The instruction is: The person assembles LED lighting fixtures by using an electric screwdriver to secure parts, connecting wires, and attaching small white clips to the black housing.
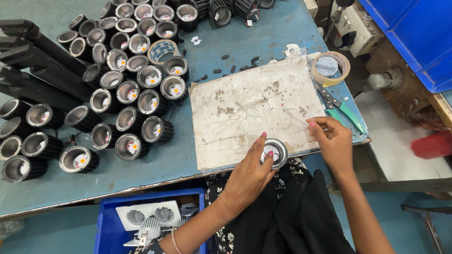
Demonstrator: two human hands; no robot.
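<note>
My left hand [249, 176] holds a round silver ring-shaped lamp part [275, 152] at the near edge of a worn white mat [254, 110] on the blue-green table. My right hand [332, 138] hovers over the mat's right near corner with fingers curled and pinched together; whether a small screw sits between them I cannot tell. Small screws [225, 111] lie scattered on the mat.
Several black finned lamp housings [127, 91] with reflectors crowd the table's left half. A tape roll [331, 68] and green-handled pliers [343, 109] lie at the right edge. A blue crate [110, 226] with silver parts stands below the table. Long black fixtures [33, 66] lie far left.
</note>
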